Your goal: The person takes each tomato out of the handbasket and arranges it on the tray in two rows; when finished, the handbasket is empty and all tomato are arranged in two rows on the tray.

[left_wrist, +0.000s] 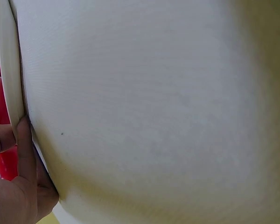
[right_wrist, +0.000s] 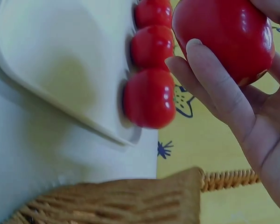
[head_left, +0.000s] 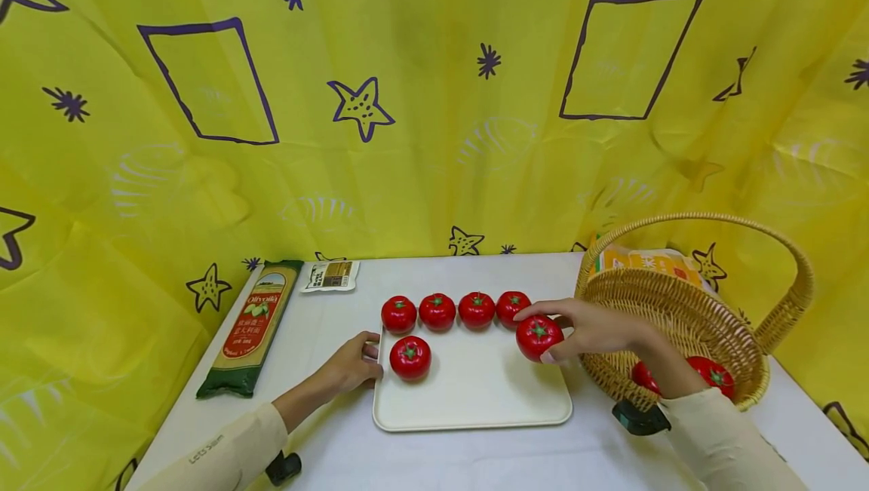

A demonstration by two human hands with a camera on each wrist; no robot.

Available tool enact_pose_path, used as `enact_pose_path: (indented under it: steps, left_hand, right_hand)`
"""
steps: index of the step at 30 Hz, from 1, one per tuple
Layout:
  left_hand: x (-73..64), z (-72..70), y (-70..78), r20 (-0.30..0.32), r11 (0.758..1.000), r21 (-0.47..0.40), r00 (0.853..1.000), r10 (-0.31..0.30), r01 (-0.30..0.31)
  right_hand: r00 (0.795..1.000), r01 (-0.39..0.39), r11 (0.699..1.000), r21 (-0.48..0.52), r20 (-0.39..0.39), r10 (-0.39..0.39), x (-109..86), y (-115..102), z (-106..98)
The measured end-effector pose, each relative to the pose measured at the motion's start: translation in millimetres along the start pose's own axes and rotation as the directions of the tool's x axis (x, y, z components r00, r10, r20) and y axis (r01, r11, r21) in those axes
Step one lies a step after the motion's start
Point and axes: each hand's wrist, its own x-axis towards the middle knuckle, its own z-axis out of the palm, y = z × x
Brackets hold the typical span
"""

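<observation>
A cream tray (head_left: 475,393) lies on the white table with a row of several glossy red tomatoes (head_left: 437,312) along its far edge. Nearer the left side sits a single tomato (head_left: 410,358). My left hand (head_left: 354,363) holds the tray's left rim; in the left wrist view its fingers (left_wrist: 27,154) bend against that rim. Over the tray's right side, my right hand (head_left: 587,329) grips another tomato (head_left: 539,338) between thumb and fingers. The right wrist view shows this held tomato (right_wrist: 224,37) raised off the tray, near the row's right end.
A wicker basket (head_left: 672,302) with a tall handle stands at the right, holding tomatoes (head_left: 709,372) partly hidden by my right forearm. Behind it is an orange-and-white package (head_left: 645,261). A long pasta bag (head_left: 253,329) and a small sachet (head_left: 330,276) lie at the left.
</observation>
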Motion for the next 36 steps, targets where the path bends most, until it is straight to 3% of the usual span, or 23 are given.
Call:
enact_pose_path:
  steps: [14,20,28,36]
  left_hand:
    - [1.9,-0.2,-1.6,-0.006,1.0,0.013,1.0,-0.005,0.005]
    - [5.3,-1.4,-5.4,0.026,1.0,0.008,1.0,0.004,-0.005]
    - [3.1,0.1,-2.1,0.002,1.0,0.004,1.0,-0.002,0.002]
    - [3.1,-0.3,-2.7,0.007,1.0,0.013,1.0,-0.01,0.009]
  right_hand:
    - [1.0,0.014,1.0,0.0,-0.009,-0.014,21.7,1.3,12.6]
    - [0.999,0.031,1.0,-0.004,0.01,-0.031,28.0,1.4,17.0]
    - [0.999,0.045,0.999,-0.025,-0.012,-0.046,35.2,3.1,23.2]
    - [1.0,0.018,1.0,-0.015,-0.018,-0.019,43.4,5.2,27.8]
